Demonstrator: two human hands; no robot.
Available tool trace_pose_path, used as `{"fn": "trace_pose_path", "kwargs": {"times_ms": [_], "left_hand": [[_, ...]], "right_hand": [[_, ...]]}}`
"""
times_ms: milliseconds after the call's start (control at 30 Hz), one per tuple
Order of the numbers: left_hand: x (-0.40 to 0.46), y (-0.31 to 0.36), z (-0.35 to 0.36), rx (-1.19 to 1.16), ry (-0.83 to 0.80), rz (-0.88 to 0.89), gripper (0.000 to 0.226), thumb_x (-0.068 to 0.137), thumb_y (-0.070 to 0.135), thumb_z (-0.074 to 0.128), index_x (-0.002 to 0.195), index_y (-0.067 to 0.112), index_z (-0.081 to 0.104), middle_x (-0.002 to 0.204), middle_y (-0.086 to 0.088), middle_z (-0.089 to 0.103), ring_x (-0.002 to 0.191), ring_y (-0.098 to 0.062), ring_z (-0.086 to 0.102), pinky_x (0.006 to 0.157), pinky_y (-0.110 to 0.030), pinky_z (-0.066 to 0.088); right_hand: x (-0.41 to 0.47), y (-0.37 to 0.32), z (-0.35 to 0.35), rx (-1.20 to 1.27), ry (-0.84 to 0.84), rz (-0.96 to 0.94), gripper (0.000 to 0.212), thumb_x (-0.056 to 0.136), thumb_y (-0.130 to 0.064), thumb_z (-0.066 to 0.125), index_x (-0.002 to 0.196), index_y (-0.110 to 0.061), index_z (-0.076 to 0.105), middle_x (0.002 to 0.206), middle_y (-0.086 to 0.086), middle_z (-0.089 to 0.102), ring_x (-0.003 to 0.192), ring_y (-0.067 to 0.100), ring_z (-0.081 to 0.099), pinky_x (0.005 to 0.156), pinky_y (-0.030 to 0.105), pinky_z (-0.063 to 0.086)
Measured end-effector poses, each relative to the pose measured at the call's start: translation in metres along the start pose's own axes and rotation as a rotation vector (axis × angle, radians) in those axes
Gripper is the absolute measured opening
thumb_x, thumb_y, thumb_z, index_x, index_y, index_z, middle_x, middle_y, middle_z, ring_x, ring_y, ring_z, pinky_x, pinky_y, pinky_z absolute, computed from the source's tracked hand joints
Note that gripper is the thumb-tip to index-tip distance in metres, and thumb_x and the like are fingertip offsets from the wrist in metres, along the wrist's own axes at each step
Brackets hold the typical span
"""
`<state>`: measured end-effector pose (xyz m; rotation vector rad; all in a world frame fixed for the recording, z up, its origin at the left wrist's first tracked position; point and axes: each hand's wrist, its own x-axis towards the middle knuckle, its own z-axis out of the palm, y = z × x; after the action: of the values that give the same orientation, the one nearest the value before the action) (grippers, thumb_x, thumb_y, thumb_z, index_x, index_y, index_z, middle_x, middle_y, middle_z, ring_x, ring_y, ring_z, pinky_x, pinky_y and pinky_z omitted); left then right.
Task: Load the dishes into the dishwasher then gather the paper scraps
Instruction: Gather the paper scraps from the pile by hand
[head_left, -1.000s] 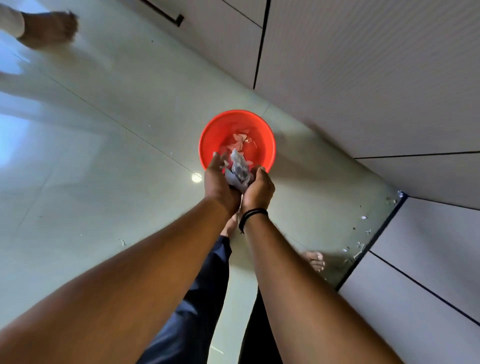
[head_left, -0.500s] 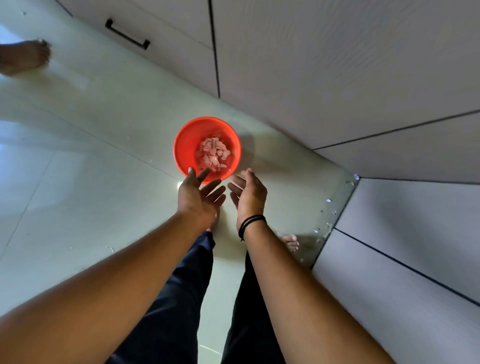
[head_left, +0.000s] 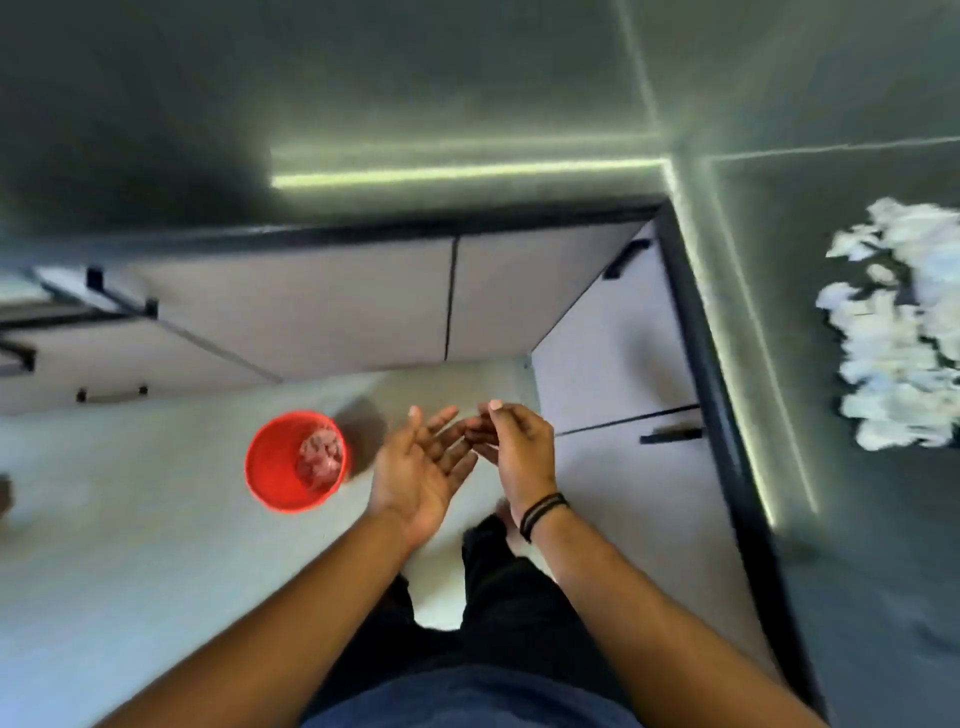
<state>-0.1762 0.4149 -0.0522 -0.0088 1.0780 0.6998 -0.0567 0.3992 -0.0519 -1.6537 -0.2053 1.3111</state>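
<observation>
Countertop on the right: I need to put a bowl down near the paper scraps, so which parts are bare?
On the dark countertop the stretch nearest the person, below the pile of paper scraps, is bare. So is the back run above the cabinet doors. The far right, under the scraps, is crowded. Both the left hand and right hand are empty.

Both hands, the left hand (head_left: 421, 467) and right hand (head_left: 514, 447), let go of the paper wad, which dropped into the red bucket (head_left: 291, 462), and rose empty toward frame centre.
</observation>
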Motion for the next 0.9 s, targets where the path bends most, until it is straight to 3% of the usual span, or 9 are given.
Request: {"fn": "trace_pose_path", "kwargs": {"times_ms": [167,300,433,533,600,700,767,833,900], "left_hand": [[-0.012,-0.012,0.112,0.180,-0.098,0.006,0.059,0.099,0.048,0.049,0.134,0.002,0.060,0.127,-0.021,0.066,0.114,-0.031,0.064,0.111,-0.046,0.042],[-0.009,-0.020,0.186,0.373,-0.200,0.019,0.057,0.103,0.048,0.045,0.134,0.003,0.060,0.130,-0.021,0.067,0.126,-0.037,0.061,0.115,-0.049,0.042],[-0.009,-0.033,0.246,0.535,-0.310,0.027,0.055,0.102,0.047,0.047,0.132,0.002,0.061,0.126,-0.023,0.068,0.123,-0.038,0.063,0.112,-0.050,0.044],[-0.005,-0.047,0.274,0.613,-0.373,-0.009,0.053,0.102,0.045,0.048,0.129,0.002,0.063,0.126,-0.023,0.068,0.124,-0.039,0.061,0.113,-0.050,0.043],[0.000,-0.055,0.290,0.661,-0.408,-0.041,0.052,0.102,0.045,0.049,0.129,0.002,0.063,0.125,-0.022,0.068,0.125,-0.038,0.061,0.114,-0.049,0.043],[0.012,-0.063,0.310,0.704,-0.449,-0.097,0.053,0.102,0.045,0.049,0.132,0.002,0.060,0.125,-0.022,0.068,0.122,-0.037,0.063,0.113,-0.049,0.043],[0.023,-0.068,0.323,0.722,-0.454,-0.133,0.054,0.101,0.045,0.049,0.132,0.002,0.061,0.126,-0.022,0.068,0.121,-0.036,0.064,0.112,-0.048,0.044],[0.034,-0.071,0.337,0.738,-0.456,-0.160,0.054,0.100,0.045,0.051,0.132,0.003,0.061,0.125,-0.021,0.069,0.120,-0.035,0.065,0.110,-0.047,0.045],[0.045,-0.072,0.351,0.766,-0.471,-0.193,0.054,0.100,0.046,0.051,0.131,0.003,0.062,0.126,-0.020,0.069,0.119,-0.035,0.065,0.110,-0.046,0.045]], "right_hand": [[0.002,-0.083,-0.067,0.078,0.087,-0.124,0.018,0.100,-0.011,0.055,0.091,-0.001,0.067,0.080,0.016,0.069,0.069,0.022,0.065,0.065,0.028,0.055],[0.004,-0.137,-0.118,0.106,0.114,-0.239,0.021,0.099,-0.015,0.058,0.096,0.003,0.069,0.081,0.011,0.071,0.074,0.020,0.065,0.075,0.036,0.058],[0.005,-0.164,-0.161,0.211,0.206,-0.327,0.016,0.098,-0.013,0.059,0.093,-0.004,0.071,0.081,0.015,0.071,0.072,0.021,0.066,0.073,0.037,0.057],[0.011,-0.169,-0.182,0.220,0.313,-0.365,0.014,0.094,-0.015,0.062,0.088,-0.007,0.073,0.083,0.017,0.074,0.073,0.026,0.068,0.077,0.045,0.059],[0.016,-0.171,-0.197,0.168,0.397,-0.395,0.016,0.087,-0.029,0.064,0.084,-0.016,0.074,0.080,0.012,0.075,0.076,0.029,0.071,0.081,0.053,0.059],[0.020,-0.177,-0.218,0.022,0.493,-0.451,0.022,0.081,-0.047,0.062,0.086,-0.028,0.073,0.079,0.001,0.075,0.078,0.024,0.072,0.079,0.053,0.059],[0.020,-0.186,-0.233,-0.076,0.565,-0.503,0.015,0.084,-0.040,0.065,0.085,-0.027,0.072,0.080,-0.005,0.074,0.077,0.017,0.071,0.078,0.047,0.059],[0.022,-0.195,-0.247,-0.249,0.670,-0.571,0.004,0.086,-0.021,0.070,0.087,-0.024,0.073,0.085,-0.007,0.072,0.079,0.011,0.067,0.080,0.036,0.057],[0.029,-0.204,-0.261,-0.501,0.778,-0.605,0.011,0.084,-0.012,0.072,0.095,-0.015,0.074,0.094,-0.001,0.071,0.087,0.015,0.063,0.084,0.033,0.052]]}}
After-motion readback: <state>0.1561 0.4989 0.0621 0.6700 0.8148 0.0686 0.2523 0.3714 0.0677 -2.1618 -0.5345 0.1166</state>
